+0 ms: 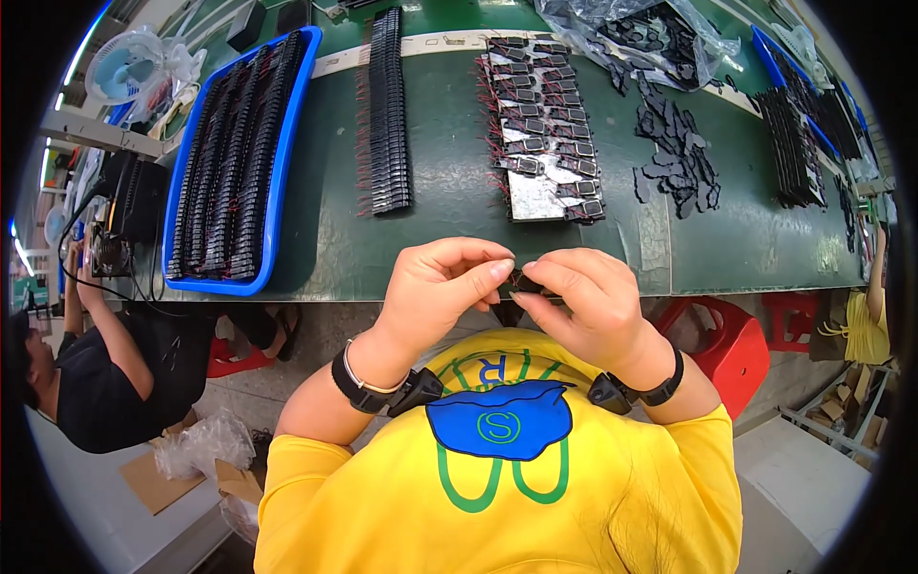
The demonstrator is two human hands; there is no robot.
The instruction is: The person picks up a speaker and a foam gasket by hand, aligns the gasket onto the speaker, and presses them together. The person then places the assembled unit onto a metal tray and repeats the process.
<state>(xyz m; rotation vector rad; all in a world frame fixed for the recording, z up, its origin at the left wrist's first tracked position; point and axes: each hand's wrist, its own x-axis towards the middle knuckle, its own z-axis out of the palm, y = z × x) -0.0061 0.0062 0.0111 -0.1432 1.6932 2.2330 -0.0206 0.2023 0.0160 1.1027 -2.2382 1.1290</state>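
Note:
Close to the table's near edge, my left hand (445, 282) and my right hand (591, 295) meet with their fingertips pinched around a small black part (523, 280). Fingers cover most of that part, so its exact shape is hidden. Just beyond my hands lies a white board (537, 199) carrying rows of small black rectangular parts (522, 125) with red wires. Left of it runs a long, tightly packed row of black parts (387, 124), red wires sticking out along one side. Flat dark pieces (677, 158) are scattered to the right.
A blue tray (271, 234) of packed black parts stands on the green table (440, 143) at left. At the far right is a clear plastic bag (712, 43) with dark pieces, then black stacks (786, 148). Red stools (732, 354) and co-workers (115, 373) flank me.

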